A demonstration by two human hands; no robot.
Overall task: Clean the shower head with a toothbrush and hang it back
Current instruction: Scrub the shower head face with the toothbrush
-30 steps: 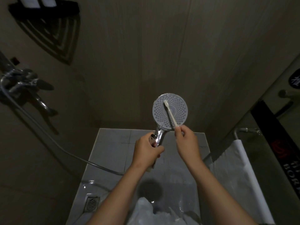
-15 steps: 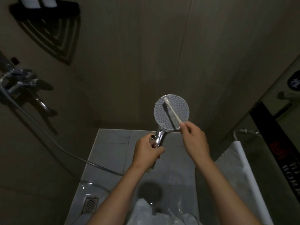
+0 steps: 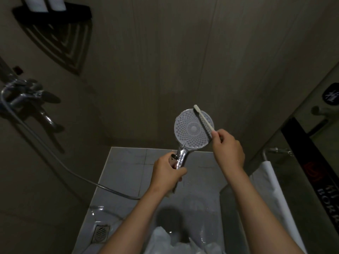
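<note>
- Two bare forearms reach up from the bottom edge, over a crumpled white sheet (image 3: 165, 242) at bottom centre; I cannot tell what it is made of.
- Below them lies a wet, pale grey tiled floor (image 3: 124, 167), with a square metal floor drain (image 3: 100, 233) at its lower left corner.
- The left hand (image 3: 167, 173) is closed in a fist round the shiny chrome handle (image 3: 181, 156) of the shower, thumb across the front, holding it upright above the floor.
- A thin metal hose (image 3: 110, 190) runs from under that fist, across the floor edge and up the left wall.
- The round shower head with a white, dotted spray face (image 3: 190, 128) sits just above the left hand, in the middle of the view, its face turned towards the person.
- The right hand (image 3: 228, 149) is just to the right of the spray face, pinching the lower end of a slim white plastic toothbrush (image 3: 203, 120) between thumb and fingertips.
- The toothbrush slants up and left across the right side of the face, with its brush end at the top rim. Whether the bristles touch cannot be told.
- To the right, a white towel (image 3: 271, 189) hangs over a metal rail, beside a black band with lettering (image 3: 315, 171).
- On the left wall is a chrome mixer tap (image 3: 23, 96), where the hose ends.
- High in the top left corner, a black corner shelf (image 3: 53, 13) carries two white bottles (image 3: 45, 2).
- Behind everything stands a dim, brownish panelled wall (image 3: 165, 52).
</note>
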